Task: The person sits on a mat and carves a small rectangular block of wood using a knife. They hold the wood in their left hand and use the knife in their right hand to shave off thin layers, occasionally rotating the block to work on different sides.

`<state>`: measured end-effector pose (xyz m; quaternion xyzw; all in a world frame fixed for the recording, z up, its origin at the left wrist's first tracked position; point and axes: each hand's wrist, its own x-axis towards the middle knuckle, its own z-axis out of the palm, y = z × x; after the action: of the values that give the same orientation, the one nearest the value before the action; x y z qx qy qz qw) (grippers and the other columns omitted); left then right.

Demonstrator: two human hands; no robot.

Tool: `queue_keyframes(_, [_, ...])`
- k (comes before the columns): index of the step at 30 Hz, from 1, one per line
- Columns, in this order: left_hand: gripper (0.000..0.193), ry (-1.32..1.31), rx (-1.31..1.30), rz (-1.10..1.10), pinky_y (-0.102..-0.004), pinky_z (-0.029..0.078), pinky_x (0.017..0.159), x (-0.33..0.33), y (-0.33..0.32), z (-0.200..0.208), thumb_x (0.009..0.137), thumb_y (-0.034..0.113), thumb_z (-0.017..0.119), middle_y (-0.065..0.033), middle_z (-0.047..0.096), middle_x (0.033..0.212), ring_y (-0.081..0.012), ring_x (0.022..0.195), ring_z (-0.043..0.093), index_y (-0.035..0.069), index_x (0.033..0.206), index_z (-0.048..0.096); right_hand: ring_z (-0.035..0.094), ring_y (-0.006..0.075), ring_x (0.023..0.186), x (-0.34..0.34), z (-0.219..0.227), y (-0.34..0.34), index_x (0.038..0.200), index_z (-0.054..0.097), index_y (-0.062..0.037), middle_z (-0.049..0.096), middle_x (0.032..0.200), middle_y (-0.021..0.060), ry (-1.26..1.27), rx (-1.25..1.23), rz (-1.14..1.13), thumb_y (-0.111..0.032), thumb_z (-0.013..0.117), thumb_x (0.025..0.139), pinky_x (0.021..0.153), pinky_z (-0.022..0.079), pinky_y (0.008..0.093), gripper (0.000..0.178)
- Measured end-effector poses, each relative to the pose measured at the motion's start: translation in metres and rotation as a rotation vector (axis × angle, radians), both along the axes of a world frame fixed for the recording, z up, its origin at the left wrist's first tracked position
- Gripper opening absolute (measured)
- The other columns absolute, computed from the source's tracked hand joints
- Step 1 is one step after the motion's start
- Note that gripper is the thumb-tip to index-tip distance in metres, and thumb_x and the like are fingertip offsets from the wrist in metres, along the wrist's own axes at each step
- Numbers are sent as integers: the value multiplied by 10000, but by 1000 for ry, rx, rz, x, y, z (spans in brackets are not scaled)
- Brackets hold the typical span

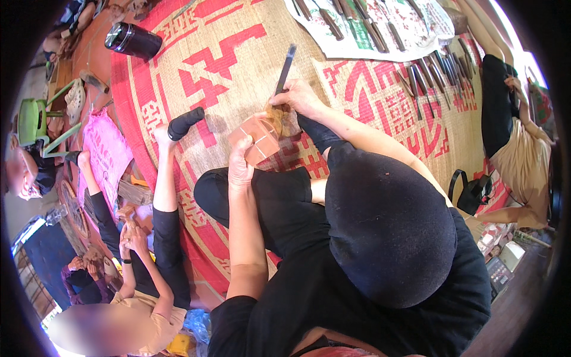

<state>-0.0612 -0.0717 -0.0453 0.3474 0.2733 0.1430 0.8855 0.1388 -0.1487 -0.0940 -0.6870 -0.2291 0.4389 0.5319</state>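
Note:
My left hand (240, 165) is closed around a reddish-brown block (262, 147) with pale lines crossing its faces. The thumb lies along the near side of the block. At the far side, my right hand (302, 99) grips a slim, dark stick-shaped tool (286, 66) that points up and away. The tool's lower end is hidden by the fingers, so its exact kind does not show. Beneath the right hand, next to the block, is a brown, rounded wood-like piece (284, 122). Whether it touches the block I cannot tell.
A red-and-straw woven mat (238, 65) spreads under me. Rows of carving tools (437, 74) lie on it at the right, others on a white sheet (416, 44). A black cylinder (134, 40) stands far left. Co-workers sit left, one holding a small block (126, 212), and right.

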Motion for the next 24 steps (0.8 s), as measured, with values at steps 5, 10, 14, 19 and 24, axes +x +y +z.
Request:
queue_keyframes(5, [513, 2, -36, -20, -303, 455, 869, -2, 0, -6, 772, 232, 616, -75, 565, 1103, -166, 992, 556, -5, 1211, 494, 562, 91, 545, 12, -5, 2, 729, 655, -11, 622, 640, 41, 180, -2, -215, -115, 642, 732, 511, 438, 226, 105])
queue_keyframes(10, [553, 65, 16, 7, -312, 466, 869, 2, -5, 7, 747, 255, 638, -85, 562, 1107, -174, 1000, 559, -10, 1209, 487, 561, 95, 534, -1, -21, 4, 729, 658, -8, 620, 632, 45, -62, 98, -27, -110, 674, 701, 513, 437, 221, 106])
queue_keyframes(14, [584, 4, 14, -63, -318, 474, 859, 7, -3, 17, 731, 273, 649, -88, 560, 1107, -178, 1000, 562, -13, 1211, 481, 575, 100, 542, 5, 0, 9, 715, 638, -6, 618, 628, 54, 70, -68, -135, -100, 661, 705, 509, 453, 216, 98])
queue_keyframes(19, [535, 40, 12, 18, -323, 480, 846, -1, -3, -2, 753, 241, 638, -79, 575, 1075, -178, 971, 575, -2, 1204, 487, 607, 141, 563, 9, -12, 5, 731, 677, -24, 639, 633, 90, 31, 2, -57, -183, 676, 656, 549, 478, 261, 176])
queue_keyframes(24, [473, 38, -85, 28, -329, 483, 840, -8, 1, -21, 769, 195, 631, -71, 584, 1058, -177, 955, 582, 5, 1182, 499, 613, 138, 594, 5, 3, 10, 735, 685, -41, 636, 637, 61, -163, -100, -40, -162, 683, 652, 574, 471, 271, 146])
